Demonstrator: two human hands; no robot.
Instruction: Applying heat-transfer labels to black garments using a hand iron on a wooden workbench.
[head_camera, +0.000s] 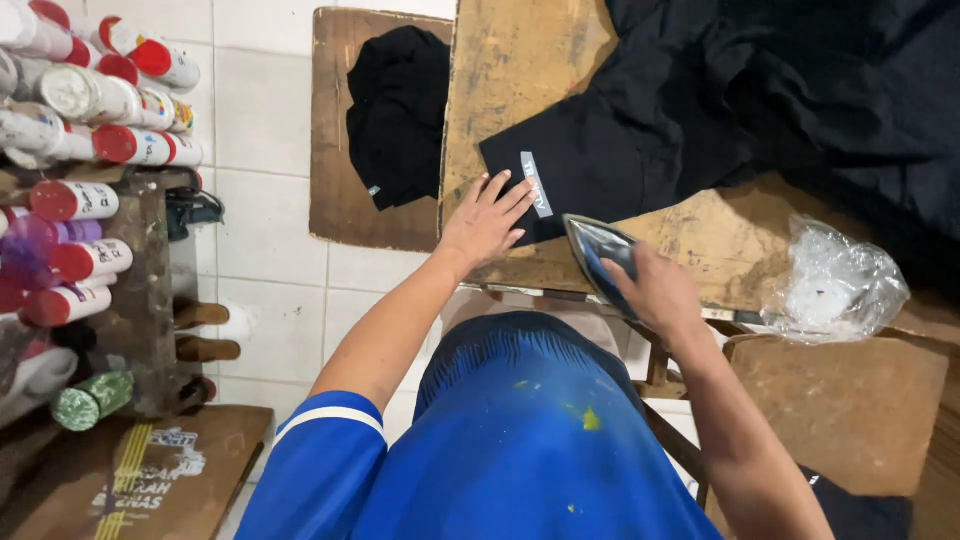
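1. The black cloth garment with a white rectangular label (560, 170) lies mid-frame on the worn wooden board (520, 60), up-left of the iron.
2. The left hand (487, 220) (nearer) presses flat, fingers spread, beside the label.
3. The right hand (660, 290) is clamped around the dark flat iron (597, 250), its long axis slanting up-left.

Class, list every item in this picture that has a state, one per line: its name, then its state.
Left hand: flat, fingers spread, pressing the black garment.
Right hand: closed on the grey clothes iron.
Grey clothes iron: tilted, soleplate showing, lifted off the cloth.
Black garment with white label: spread on the worn wooden board.
Clear plastic bag: crumpled.
Folded black cloth: lying apart on a smaller wooden board.
Red-capped spray cans: capped, stacked sideways.
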